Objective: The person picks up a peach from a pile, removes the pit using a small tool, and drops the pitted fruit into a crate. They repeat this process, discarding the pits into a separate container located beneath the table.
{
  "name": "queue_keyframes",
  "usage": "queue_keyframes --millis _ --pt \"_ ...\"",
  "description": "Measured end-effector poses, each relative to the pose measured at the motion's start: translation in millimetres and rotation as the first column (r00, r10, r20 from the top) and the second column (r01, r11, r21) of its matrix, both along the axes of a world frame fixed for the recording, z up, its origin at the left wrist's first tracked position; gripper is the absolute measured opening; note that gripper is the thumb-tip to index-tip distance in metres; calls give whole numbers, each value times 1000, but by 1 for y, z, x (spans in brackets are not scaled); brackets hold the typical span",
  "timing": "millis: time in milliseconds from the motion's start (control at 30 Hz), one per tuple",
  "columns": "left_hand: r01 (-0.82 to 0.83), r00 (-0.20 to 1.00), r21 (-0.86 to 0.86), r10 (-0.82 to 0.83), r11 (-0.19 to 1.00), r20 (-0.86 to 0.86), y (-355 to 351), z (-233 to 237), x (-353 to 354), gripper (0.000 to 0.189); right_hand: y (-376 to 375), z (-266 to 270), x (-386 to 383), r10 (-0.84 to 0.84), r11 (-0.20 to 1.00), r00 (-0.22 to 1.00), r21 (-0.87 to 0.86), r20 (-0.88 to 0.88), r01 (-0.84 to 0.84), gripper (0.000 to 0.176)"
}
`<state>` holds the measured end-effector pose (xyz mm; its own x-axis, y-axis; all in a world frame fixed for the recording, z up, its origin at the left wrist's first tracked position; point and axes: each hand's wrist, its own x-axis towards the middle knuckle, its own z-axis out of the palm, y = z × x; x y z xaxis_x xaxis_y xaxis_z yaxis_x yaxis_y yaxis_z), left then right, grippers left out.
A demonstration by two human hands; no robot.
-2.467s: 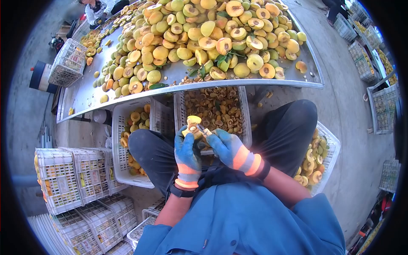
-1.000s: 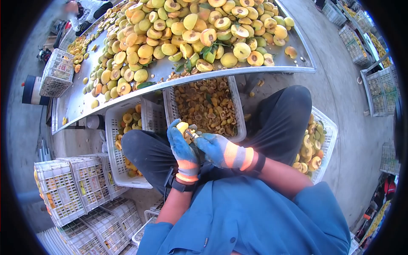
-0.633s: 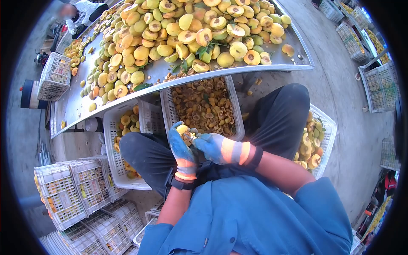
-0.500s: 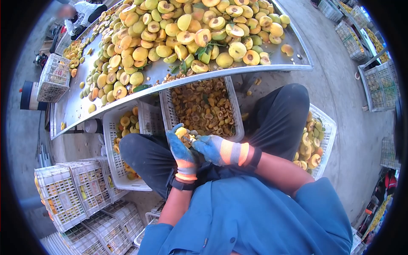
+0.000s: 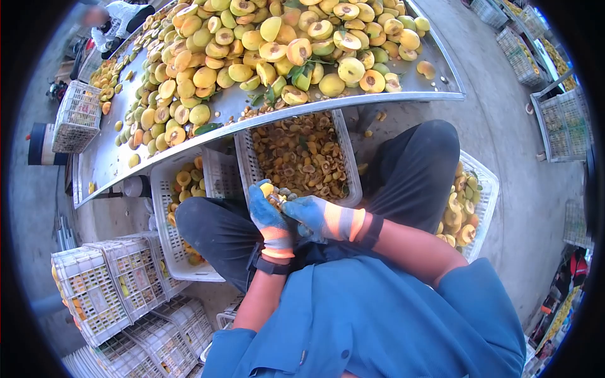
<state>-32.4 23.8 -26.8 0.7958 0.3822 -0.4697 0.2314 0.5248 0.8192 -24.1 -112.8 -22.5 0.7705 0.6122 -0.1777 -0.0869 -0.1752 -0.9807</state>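
My left hand [image 5: 266, 214], in a blue-coated knit glove, is closed around a peach half [image 5: 267, 189] with yellow flesh and a brown middle. Against it, my right hand [image 5: 309, 215] is closed, its fingertips at the cut side of the fruit. A small tool seems to be in that hand, but the glove hides nearly all of it. Both hands are above my lap, just short of a white crate [image 5: 357, 179] of brownish peach scraps [image 5: 302, 151].
A metal table [image 5: 435, 75] bears a heap of peach halves [image 5: 252, 50]. Crates of peaches stand left [image 5: 165, 208] and right [image 5: 488, 195] of my legs. Stacked crates [image 5: 94, 290] are at lower left. Another person [image 5: 123, 22] is at the table's far left.
Both hands stay together at the peach half, with only a slight shift of the fingers and wrists. The view has moved a little.
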Motion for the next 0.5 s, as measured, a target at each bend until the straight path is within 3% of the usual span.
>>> queue_keyframes --millis 67,167,200,267,367,400,433,500 --pt "60 996 225 -74 972 55 -4 -7 -3 25 1 -8 -9 110 973 889 -231 445 -4 27" --pt "-82 993 -97 73 992 -95 -4 -6 4 24 4 -25 -8 -3 1000 916 -23 401 13 26" --pt "16 999 53 -14 998 -36 0 -15 -2 25 4 -31 -10 -5 1000 932 19 362 -2 26" --pt "-1 999 10 1 1000 -46 0 -17 -2 27 -4 -25 0 95 995 965 14 244 -102 26" --pt "67 994 33 -63 997 -93 3 -22 -2 27 -5 -28 3 224 973 835 -162 503 -163 26" --pt "68 991 47 -62 997 -115 3 -23 -2 27 -8 -26 3 181 982 964 -96 195 -164 28" --pt "68 989 62 -59 996 -136 3 -23 -1 27 -11 -5 6 137 989 981 -34 -138 -143 30" --pt "-26 984 -65 14 998 -178 -3 -12 0 29 -11 15 6 70 998 829 40 -555 -57 35"
